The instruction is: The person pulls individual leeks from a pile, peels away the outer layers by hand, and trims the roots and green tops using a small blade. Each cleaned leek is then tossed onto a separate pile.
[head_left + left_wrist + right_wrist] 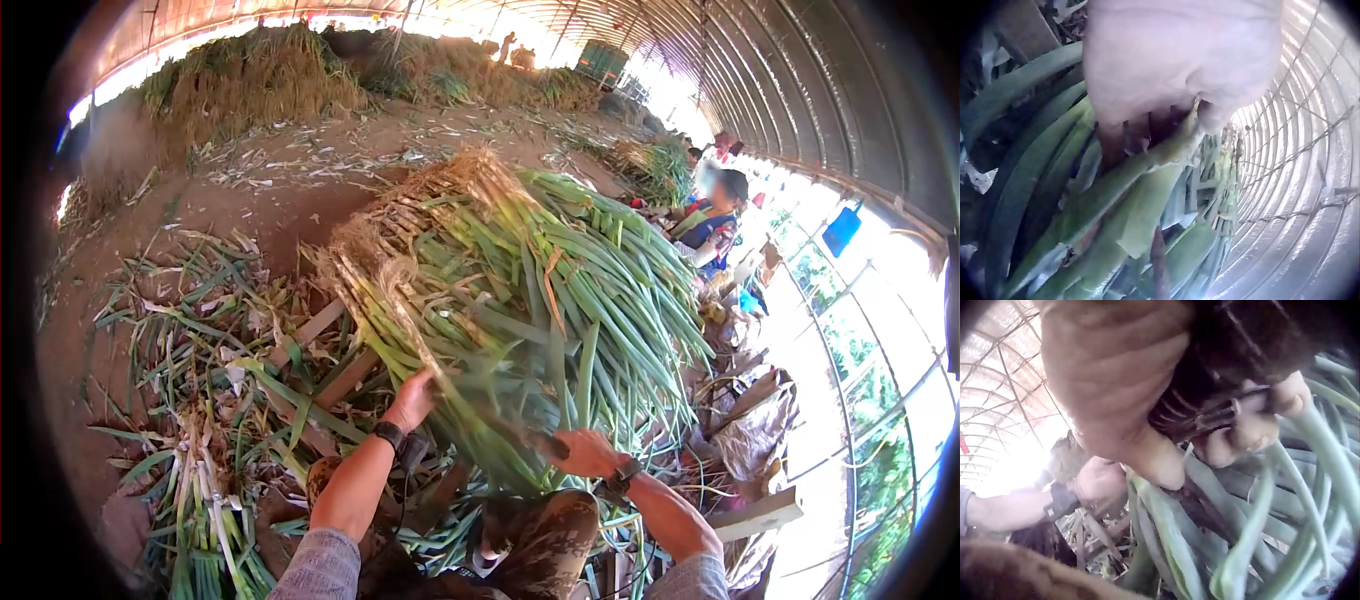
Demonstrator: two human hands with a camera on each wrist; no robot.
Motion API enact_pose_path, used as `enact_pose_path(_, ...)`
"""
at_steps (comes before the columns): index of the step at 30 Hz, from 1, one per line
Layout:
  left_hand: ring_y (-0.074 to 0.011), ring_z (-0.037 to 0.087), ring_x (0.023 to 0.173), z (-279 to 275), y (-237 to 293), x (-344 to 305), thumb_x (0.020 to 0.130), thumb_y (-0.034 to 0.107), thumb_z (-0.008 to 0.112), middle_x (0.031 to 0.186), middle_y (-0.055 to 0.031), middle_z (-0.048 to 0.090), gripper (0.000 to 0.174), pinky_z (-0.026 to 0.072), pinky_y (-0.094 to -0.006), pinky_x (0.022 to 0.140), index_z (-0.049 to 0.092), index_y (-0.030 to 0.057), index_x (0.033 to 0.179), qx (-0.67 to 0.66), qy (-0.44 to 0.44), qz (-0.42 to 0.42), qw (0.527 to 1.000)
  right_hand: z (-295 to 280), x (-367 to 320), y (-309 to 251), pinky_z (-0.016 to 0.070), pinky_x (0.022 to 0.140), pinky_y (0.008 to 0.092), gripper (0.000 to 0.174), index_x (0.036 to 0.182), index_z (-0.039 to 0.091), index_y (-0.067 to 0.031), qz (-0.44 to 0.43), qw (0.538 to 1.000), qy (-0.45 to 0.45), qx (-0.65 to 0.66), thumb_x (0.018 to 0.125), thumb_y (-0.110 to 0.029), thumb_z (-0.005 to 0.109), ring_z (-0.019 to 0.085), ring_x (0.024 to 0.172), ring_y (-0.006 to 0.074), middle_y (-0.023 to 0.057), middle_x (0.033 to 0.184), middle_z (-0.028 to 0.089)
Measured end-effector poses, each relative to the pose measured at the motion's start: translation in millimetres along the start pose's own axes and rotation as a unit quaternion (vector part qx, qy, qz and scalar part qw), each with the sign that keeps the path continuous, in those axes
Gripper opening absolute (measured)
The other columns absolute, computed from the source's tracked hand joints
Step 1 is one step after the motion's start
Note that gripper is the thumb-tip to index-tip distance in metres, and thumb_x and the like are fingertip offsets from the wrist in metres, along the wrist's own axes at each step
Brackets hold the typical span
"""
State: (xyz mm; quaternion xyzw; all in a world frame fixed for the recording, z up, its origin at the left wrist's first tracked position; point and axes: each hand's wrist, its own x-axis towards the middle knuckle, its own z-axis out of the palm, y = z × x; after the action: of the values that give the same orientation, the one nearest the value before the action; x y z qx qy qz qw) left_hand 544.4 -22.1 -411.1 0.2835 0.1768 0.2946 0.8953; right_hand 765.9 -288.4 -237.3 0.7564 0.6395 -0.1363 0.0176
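My left hand (pixel 410 402) grips a long green onion (pixel 412 325) partway along its stalk, with the root end pointing up and away toward the pile. In the left wrist view the curled fingers wrap the onion (pixel 1157 156), and its leaves run down below the hand. My right hand (pixel 590 453) holds a tool by a dark, ridged handle (pixel 1222 369). Its blurred dark end (pixel 535 438) reaches left over the leaves of the held onion. Right in front of both hands lies a big heap of green onions (pixel 600 270), roots at the upper left and leaves to the right.
Stripped leaves and loose onions (pixel 215 490) litter the ground at left. Wooden boards (pixel 345 380) stand beside the heap. Another person (pixel 715 225) sits at the right beyond the heap. A crumpled sheet (pixel 755 420) lies by the greenhouse wall. Tall stacks (pixel 250 90) line the back.
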Motion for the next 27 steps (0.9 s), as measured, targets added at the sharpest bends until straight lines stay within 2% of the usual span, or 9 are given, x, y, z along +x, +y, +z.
enact_pose_path(3, -0.0234, 0.055, 0.102, -5, 6, -5, 0.100, 0.041, 0.052, 0.112, -0.0064, 0.060, 0.037, 0.0436, -0.0446, 0.092, 0.056, 0.0101, 0.121, -0.053, 0.066, 0.033, 0.996, -1, -10, -9, 0.0511, 0.064, 0.0495, 0.035, 0.093, 0.065, -0.0104, -0.045, 0.999, -0.009, 0.025, 0.082, -0.044, 0.064, 0.065, 0.070, 0.0413, 0.0167, 0.074, 0.067)
enact_pose_path(5, -0.0241, 0.052, 0.106, -51, -4, 11, 0.101, 0.043, 0.050, 0.120, -0.0064, 0.056, 0.043, 0.0406, -0.0428, 0.095, 0.052, 0.0096, 0.129, -0.034, 0.106, -0.003, 0.994, 17, -3, 2, 0.0510, 0.067, 0.0503, 0.036, 0.093, 0.066, -0.0112, -0.014, 0.999, 0.029, 0.011, 0.085, -0.046, 0.061, 0.065, 0.075, 0.0413, 0.0172, 0.078, 0.068)
enact_pose_path(6, -0.0245, 0.052, 0.106, -29, 8, -5, 0.102, 0.046, 0.046, 0.122, -0.0066, 0.055, 0.046, 0.0400, -0.0431, 0.095, 0.051, 0.0099, 0.130, 0.016, 0.138, -0.009, 0.990, 9, 3, -1, 0.0508, 0.071, 0.0509, 0.039, 0.096, 0.068, -0.0127, 0.007, 0.999, 0.043, 0.017, 0.087, -0.049, 0.057, 0.065, 0.081, 0.0418, 0.0183, 0.084, 0.069)
enact_pose_path(8, -0.0233, 0.055, 0.098, -20, 12, -7, 0.101, 0.045, 0.049, 0.110, -0.0068, 0.060, 0.041, 0.0463, -0.0421, 0.087, 0.058, 0.0092, 0.116, -0.034, 0.141, -0.006, 0.989, -3, 17, -18, 0.0508, 0.071, 0.0514, 0.042, 0.093, 0.067, -0.0097, 0.009, 0.999, 0.033, 0.023, 0.087, -0.050, 0.057, 0.065, 0.081, 0.0424, 0.0202, 0.083, 0.068)
enact_pose_path(11, -0.0247, 0.055, 0.101, -12, 17, -11, 0.102, 0.046, 0.044, 0.113, -0.0071, 0.059, 0.045, 0.0449, -0.0431, 0.093, 0.055, 0.0079, 0.123, -0.048, 0.180, 0.017, 0.982, 4, 39, -35, 0.0515, 0.072, 0.0512, 0.040, 0.089, 0.066, -0.0087, -0.034, 0.999, -0.015, 0.019, 0.085, -0.048, 0.059, 0.065, 0.082, 0.0422, 0.0198, 0.082, 0.068)
enact_pose_path(14, -0.0257, 0.046, 0.117, -12, 23, -21, 0.101, 0.055, 0.038, 0.130, -0.0076, 0.050, 0.054, 0.0365, -0.0454, 0.103, 0.049, 0.0129, 0.134, 0.006, 0.141, 0.042, 0.989, 35, 67, -33, 0.0513, 0.073, 0.0494, 0.036, 0.096, 0.065, -0.0077, 0.001, 0.999, 0.024, 0.023, 0.080, -0.040, 0.067, 0.065, 0.079, 0.0409, 0.0185, 0.079, 0.068)
enact_pose_path(18, -0.0228, 0.047, 0.121, -9, 22, -16, 0.099, 0.060, 0.039, 0.130, -0.0031, 0.054, 0.057, 0.0367, -0.0427, 0.104, 0.051, 0.0147, 0.132, -0.058, 0.087, 0.037, 0.994, 51, 71, -48, 0.0525, 0.076, 0.0485, 0.033, 0.098, 0.066, -0.0080, -0.030, 0.994, 0.030, 0.098, 0.079, -0.034, 0.067, 0.066, 0.083, 0.0410, 0.0199, 0.085, 0.069)
enact_pose_path(20, -0.0221, 0.050, 0.118, -12, 19, -14, 0.099, 0.060, 0.040, 0.128, -0.0018, 0.056, 0.056, 0.0387, -0.0419, 0.102, 0.051, 0.0158, 0.133, -0.032, 0.100, 0.052, 0.993, 55, 75, -44, 0.0526, 0.079, 0.0482, 0.033, 0.100, 0.067, -0.0084, 0.009, 0.986, 0.047, 0.160, 0.077, -0.033, 0.067, 0.066, 0.084, 0.0408, 0.0193, 0.087, 0.069)
enact_pose_path(27, -0.0217, 0.057, 0.105, -33, 12, -9, 0.100, 0.037, 0.050, 0.115, -0.0062, 0.061, 0.038, 0.0464, -0.0394, 0.091, 0.056, 0.0070, 0.123, 0.033, 0.162, 0.039, 0.985, 56, 76, -37, 0.0528, 0.074, 0.0484, 0.034, 0.097, 0.066, -0.0109, 0.002, 0.995, 0.027, 0.095, 0.079, -0.040, 0.066, 0.066, 0.084, 0.0397, 0.0178, 0.089, 0.070)
